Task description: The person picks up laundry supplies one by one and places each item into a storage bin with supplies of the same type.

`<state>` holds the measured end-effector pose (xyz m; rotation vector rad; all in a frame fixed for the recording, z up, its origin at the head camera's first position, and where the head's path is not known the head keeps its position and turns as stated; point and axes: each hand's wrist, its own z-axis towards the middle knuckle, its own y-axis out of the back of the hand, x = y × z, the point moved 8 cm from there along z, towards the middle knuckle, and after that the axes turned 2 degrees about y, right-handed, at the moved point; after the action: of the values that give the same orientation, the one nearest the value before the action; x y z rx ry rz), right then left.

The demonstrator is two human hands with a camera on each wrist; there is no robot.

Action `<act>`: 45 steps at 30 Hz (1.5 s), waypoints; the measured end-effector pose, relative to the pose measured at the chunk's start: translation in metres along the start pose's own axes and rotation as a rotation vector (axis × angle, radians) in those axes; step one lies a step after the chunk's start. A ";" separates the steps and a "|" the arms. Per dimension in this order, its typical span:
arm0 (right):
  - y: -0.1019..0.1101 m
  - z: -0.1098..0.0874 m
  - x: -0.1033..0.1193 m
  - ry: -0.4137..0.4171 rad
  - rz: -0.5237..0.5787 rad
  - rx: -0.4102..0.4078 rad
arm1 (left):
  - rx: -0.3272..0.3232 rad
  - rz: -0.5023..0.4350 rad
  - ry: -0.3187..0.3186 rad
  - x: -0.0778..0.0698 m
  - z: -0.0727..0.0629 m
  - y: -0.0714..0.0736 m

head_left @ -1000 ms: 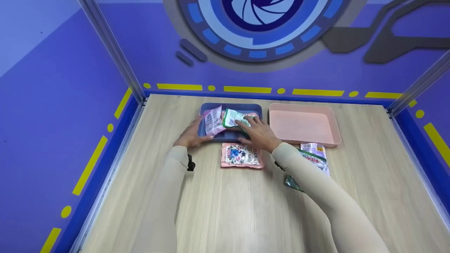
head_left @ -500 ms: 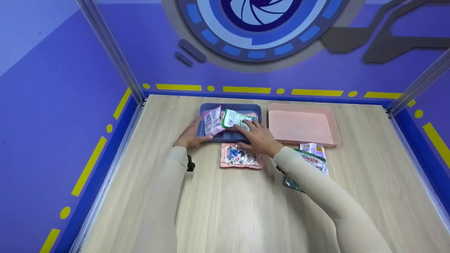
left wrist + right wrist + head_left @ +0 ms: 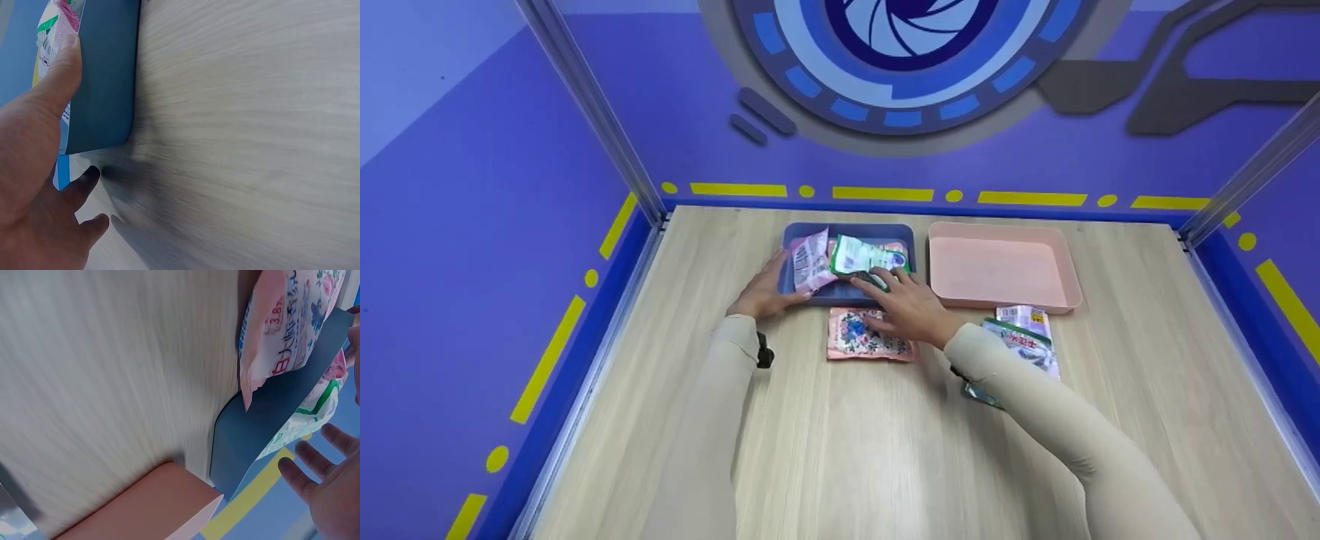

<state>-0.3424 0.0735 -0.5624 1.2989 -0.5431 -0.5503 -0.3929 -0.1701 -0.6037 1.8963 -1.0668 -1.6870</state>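
My left hand (image 3: 765,291) rests against the left end of the blue tray (image 3: 851,227). Its thumb lies at the front rim while the other fingers extend along the outside. In the left wrist view two fingertips (image 3: 93,222) stand apart from the tray's end wall. Inside lie a lilac-pink packet (image 3: 812,262), tilted against the left side, and a white-and-green packet (image 3: 859,255) on top of a pink one. My right hand (image 3: 915,309) hovers at the front rim with fingers spread, fingertips by the white-and-green packet. Under its thumb side lies a pink flowered packet (image 3: 859,341).
Right of the blue tray stands a pink tray (image 3: 1005,270). In front of it a lilac packet (image 3: 1027,319) and a green-and-white packet (image 3: 1024,345) overlap, partly hidden by my right sleeve. A blue-purple wall (image 3: 885,165) closes off the table's back.
My right hand has drawn back slightly toward me, uncovering more of the white-and-green packet, its thumb now over the flowered packet. The left hand stays at the tray.
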 end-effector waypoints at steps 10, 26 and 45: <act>-0.004 -0.007 0.009 0.013 0.011 0.034 | 0.004 0.003 0.026 -0.002 -0.002 0.001; -0.009 -0.016 0.019 0.038 0.032 0.032 | 0.014 0.009 0.038 -0.003 -0.005 0.003; -0.015 -0.021 0.022 0.035 0.043 0.047 | 0.001 0.001 0.022 -0.004 -0.006 0.002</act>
<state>-0.3136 0.0718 -0.5798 1.3364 -0.5568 -0.4809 -0.3874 -0.1698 -0.5984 1.9099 -1.0607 -1.6616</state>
